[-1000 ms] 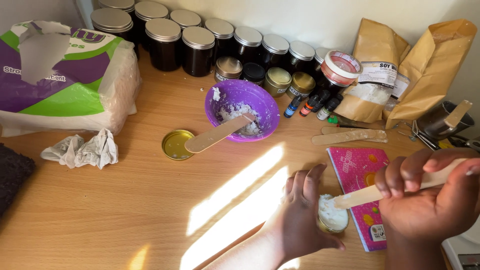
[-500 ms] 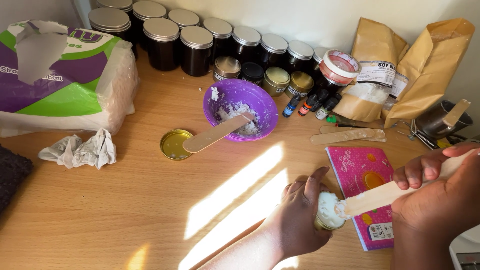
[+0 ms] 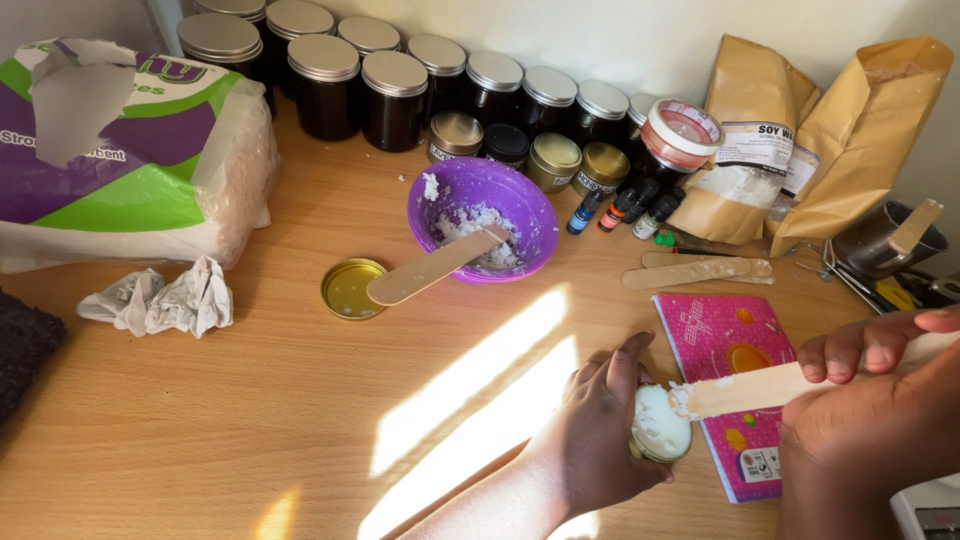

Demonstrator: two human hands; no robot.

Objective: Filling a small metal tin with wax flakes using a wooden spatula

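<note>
My left hand grips a small round tin filled with white wax, low on the wooden table. My right hand holds a flat wooden stick, its wax-smeared tip resting at the tin's right edge. A purple bowl with white wax stands further back, a second wooden stick leaning in it. A gold lid lies to the bowl's left.
Dark jars with silver lids line the back wall. A pack of paper towels and crumpled tissue sit left. Brown paper bags, small dropper bottles, spare sticks, a pink notebook and a metal pot are right.
My right hand has lowered the stick's tip from above the tin down onto the wax at its edge. My left hand keeps the tin in place.
</note>
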